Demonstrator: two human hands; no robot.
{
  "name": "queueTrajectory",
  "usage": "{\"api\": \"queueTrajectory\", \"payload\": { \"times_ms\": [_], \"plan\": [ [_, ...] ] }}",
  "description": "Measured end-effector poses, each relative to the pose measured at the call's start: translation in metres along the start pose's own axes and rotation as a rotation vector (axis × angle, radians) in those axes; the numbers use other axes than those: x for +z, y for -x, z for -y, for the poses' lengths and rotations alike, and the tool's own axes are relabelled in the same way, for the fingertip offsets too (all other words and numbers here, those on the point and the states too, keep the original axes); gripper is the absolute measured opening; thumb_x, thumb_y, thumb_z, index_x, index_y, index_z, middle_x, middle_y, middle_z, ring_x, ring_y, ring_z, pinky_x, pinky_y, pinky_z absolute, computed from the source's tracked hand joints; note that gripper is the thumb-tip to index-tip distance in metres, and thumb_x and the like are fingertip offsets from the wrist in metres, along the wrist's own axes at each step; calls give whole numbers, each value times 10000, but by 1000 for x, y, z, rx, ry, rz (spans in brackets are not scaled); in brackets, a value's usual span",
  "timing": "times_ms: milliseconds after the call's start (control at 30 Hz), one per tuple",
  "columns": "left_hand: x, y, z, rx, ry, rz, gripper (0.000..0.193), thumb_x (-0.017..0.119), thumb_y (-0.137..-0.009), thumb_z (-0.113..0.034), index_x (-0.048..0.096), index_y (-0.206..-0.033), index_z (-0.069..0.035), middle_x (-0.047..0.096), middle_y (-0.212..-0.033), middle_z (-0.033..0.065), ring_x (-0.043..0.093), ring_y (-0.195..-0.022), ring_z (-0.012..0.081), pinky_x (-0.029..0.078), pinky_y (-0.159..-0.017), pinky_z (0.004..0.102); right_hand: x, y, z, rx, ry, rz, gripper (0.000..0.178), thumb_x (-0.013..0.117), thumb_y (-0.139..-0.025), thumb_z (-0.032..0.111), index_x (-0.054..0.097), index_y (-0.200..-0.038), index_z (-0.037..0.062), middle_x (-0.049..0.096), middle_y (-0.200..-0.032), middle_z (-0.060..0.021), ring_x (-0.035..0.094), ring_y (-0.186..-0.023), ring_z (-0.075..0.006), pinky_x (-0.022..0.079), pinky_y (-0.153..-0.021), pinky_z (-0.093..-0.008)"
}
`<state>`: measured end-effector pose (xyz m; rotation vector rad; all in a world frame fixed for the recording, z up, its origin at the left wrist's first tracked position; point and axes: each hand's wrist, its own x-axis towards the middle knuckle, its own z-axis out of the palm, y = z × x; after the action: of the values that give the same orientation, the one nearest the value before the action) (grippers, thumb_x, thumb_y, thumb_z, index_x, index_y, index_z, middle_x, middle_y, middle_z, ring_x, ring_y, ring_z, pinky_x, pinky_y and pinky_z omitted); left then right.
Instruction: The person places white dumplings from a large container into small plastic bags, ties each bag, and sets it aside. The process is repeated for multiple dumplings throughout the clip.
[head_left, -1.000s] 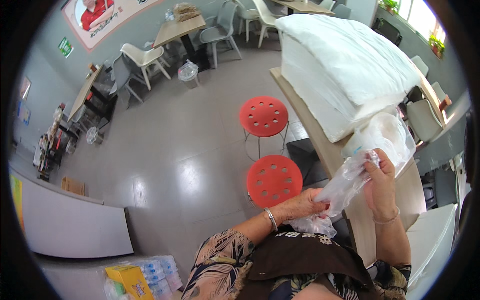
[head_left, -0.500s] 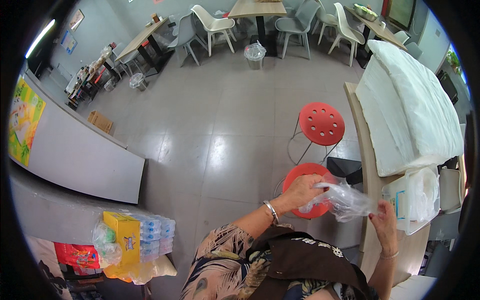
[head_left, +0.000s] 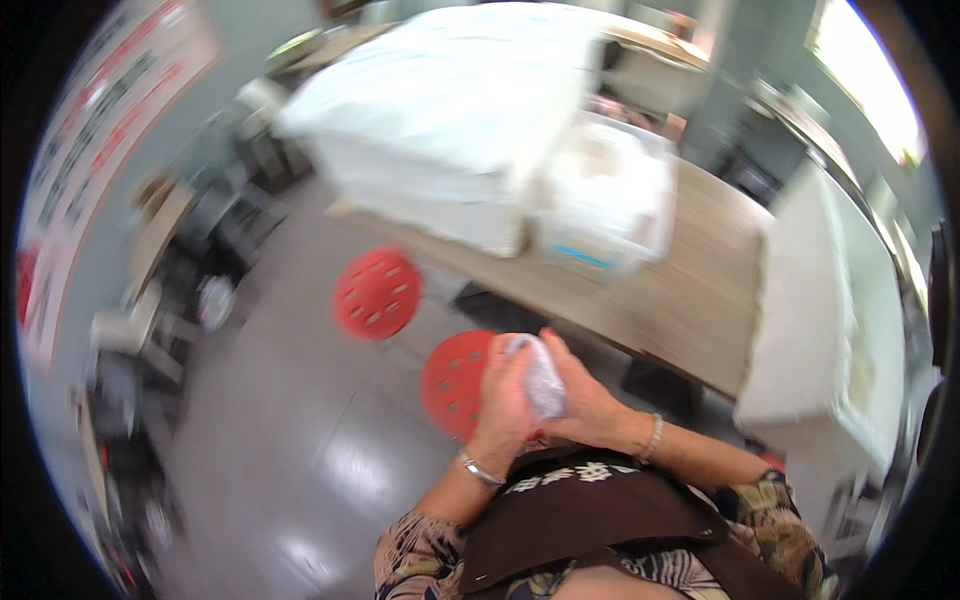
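Note:
In front of my apron, a crumpled whitish plastic bag point(head_left: 543, 380) is squeezed into a small bundle between my two palms. My left hand point(head_left: 506, 392) wraps it from the left, with a silver bangle on that wrist. From the right, my right hand point(head_left: 588, 400) presses against it, fingers pointing up and away from me. Motion blur smears the fingertips, and part of the bag is hidden in the hands. Just beyond and to the left is a red stool point(head_left: 455, 385), partly covered by my left hand.
A wooden table point(head_left: 690, 290) stretches ahead, holding a large pile under white cloth point(head_left: 450, 110) and a clear plastic tub point(head_left: 605, 200). At right stands a white foam box point(head_left: 800, 310). Another red stool point(head_left: 377, 292) stands on the grey floor at left.
My view has swung right toward the table and foam box. My hands, earlier apart with the loose clear bag stretched between them, have come together and bunched it up.

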<state>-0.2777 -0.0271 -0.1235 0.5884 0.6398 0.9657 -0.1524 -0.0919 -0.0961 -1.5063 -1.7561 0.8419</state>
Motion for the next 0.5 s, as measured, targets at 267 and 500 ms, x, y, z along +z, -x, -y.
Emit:
{"api": "queueTrajectory", "payload": {
  "times_ms": [267, 500],
  "plan": [
    [87, -5, 70, -202, -273, 505, 351, 555, -899, -38, 450, -1230, -84, 535, -1132, 75, 532, -1031, 170, 438, -938, 320, -64, 111, -62, 247, -326, -408, 724, 549, -749, -50, 397, -1432, 139, 604, -1181, -180, 585, -1105, -320, 456, -948, -387],
    [146, -30, 117, -172, -804, 1106, 535, 690, -828, -35, 483, -1322, -47, 558, -1190, 74, 542, -1084, 169, 446, -930, 296, -90, 169, -98, 181, -591, -778, 354, 569, -833, 22, 599, -1183, 59, 636, -1035, -108, 596, -1023, -203, 468, -885, -328]
  ]
}}
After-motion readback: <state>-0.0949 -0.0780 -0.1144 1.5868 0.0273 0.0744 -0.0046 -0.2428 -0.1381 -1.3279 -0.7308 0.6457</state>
